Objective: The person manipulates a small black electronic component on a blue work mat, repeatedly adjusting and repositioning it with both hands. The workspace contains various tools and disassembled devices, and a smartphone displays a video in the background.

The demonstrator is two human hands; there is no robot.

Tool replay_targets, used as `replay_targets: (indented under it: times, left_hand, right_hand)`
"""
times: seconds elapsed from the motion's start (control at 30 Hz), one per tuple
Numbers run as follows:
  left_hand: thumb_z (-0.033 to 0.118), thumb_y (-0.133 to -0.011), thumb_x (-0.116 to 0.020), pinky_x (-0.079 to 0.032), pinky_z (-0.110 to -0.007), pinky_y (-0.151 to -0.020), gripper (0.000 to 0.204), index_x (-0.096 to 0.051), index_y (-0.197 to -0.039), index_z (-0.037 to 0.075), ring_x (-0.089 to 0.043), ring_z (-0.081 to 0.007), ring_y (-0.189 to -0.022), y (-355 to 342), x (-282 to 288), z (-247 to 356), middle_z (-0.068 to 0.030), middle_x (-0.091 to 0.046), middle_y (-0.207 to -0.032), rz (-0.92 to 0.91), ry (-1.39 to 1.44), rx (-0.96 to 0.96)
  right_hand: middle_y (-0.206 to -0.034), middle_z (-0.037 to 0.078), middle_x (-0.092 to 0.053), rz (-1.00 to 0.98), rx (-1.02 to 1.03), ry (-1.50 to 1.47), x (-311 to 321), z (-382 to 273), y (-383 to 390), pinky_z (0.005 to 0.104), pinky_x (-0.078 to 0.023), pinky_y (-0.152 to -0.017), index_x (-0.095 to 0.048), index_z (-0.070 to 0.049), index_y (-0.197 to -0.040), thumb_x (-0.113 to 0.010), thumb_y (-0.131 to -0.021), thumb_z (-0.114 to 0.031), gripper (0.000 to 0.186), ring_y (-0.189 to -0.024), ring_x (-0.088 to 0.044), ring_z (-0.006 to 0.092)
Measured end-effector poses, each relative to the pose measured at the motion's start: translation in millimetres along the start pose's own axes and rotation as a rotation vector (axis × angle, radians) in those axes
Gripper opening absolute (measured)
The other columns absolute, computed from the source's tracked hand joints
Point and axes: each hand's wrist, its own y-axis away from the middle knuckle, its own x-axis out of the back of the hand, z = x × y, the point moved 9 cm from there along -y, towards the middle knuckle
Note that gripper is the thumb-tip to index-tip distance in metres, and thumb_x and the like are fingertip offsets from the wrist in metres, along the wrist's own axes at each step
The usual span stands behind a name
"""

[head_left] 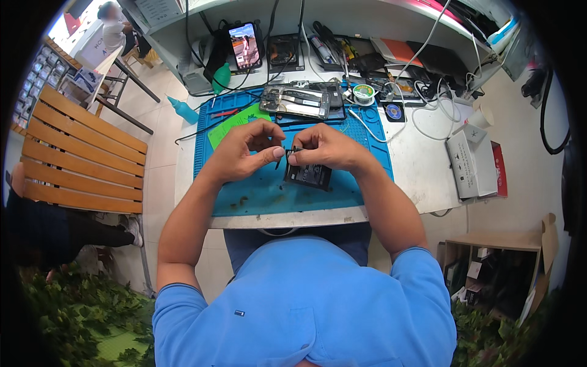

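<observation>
From the left, we see a slatted wooden seat [85,156], then a teal squeeze bottle [183,111] at the edge of the white surface [422,168]. Next comes the blue mat [244,205], with a bright green sheet [241,124] lying on it, partly behind our left hand [235,150]. That hand's fingers are curled, its thumb reaching toward the right hand; a thin dark strip shows just below the thumb tip, and we cannot tell whether the fingers have hold of it. Beyond the hands, farther back, lies an opened phone [298,101] with its insides showing.

Near the middle of the mat is a flat black battery [310,177], tilted slightly in our view. Our right hand [334,148] has its thumb and fingers closed together on the battery's far left corner. Farther right and back, we find a spool [363,93] with a green-edged label, and at the right end of the surface an open white box [465,164].
</observation>
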Motion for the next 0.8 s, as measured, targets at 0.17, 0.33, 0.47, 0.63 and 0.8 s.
replay_targets:
  times: [0.17,0.33,0.47,0.63,0.8]
  left_hand:
    - [0.02,-0.088,-0.085,-0.05,-0.023,-0.062,0.023,-0.071,-0.092,0.001,-0.064,-0.0064,-0.068,10.2,-5.6,-21.5,-0.0019,-0.071,-0.08,-0.021,-0.122,0.188]
    - [0.017,-0.087,-0.084,-0.049,-0.023,-0.059,0.021,-0.073,-0.091,0.0,-0.064,-0.006,-0.065,10.1,-5.3,-19.5,-0.0018,-0.072,-0.076,0.061,-0.235,0.231]
    - [0.015,-0.087,-0.082,-0.051,-0.023,-0.062,0.019,-0.074,-0.092,-0.001,-0.066,-0.0074,-0.069,9.7,-4.2,-22.1,-0.0029,-0.073,-0.077,0.087,-0.284,0.264]
    - [0.019,-0.083,-0.083,-0.053,-0.025,-0.066,0.026,-0.075,-0.095,-0.002,-0.069,-0.0104,-0.073,4.1,-3.0,-33.6,-0.005,-0.075,-0.083,0.067,-0.053,0.202]
    - [0.019,-0.082,-0.084,-0.054,-0.024,-0.067,0.023,-0.074,-0.092,0.001,-0.067,-0.0093,-0.072,3.5,-1.1,-42.2,-0.0046,-0.074,-0.082,0.01,-0.006,0.312]
  right_hand:
    - [-0.068,-0.003,-0.063,0.174,0.021,0.163,16.7,-5.0,-0.5,0.0248,-0.036,-0.054,-0.068,-0.004,-0.074,-0.081,-0.087,-0.024,0.027,-0.061,-0.051,0.0029]
    - [-0.06,0.001,-0.06,0.32,0.027,0.323,19.2,-9.2,5.6,0.0308,-0.04,-0.053,-0.067,-0.002,-0.071,-0.08,-0.081,-0.032,0.034,-0.057,-0.05,0.0083]
    - [-0.06,0.007,-0.062,0.362,0.039,0.459,18.3,-18.5,9.9,0.0345,-0.043,-0.054,-0.069,0.0,-0.074,-0.079,-0.081,-0.036,0.038,-0.056,-0.053,0.014]
    - [-0.066,-0.001,-0.061,0.278,0.075,0.502,12.3,-24.9,10.7,0.0285,-0.038,-0.054,-0.07,-0.001,-0.078,-0.08,-0.088,-0.031,0.034,-0.062,-0.049,0.0061]
    - [-0.068,-0.001,-0.062,0.241,0.085,0.492,10.5,-20.4,8.4,0.0287,-0.039,-0.055,-0.07,0.0,-0.082,-0.079,-0.092,-0.03,0.033,-0.064,-0.048,0.0059]
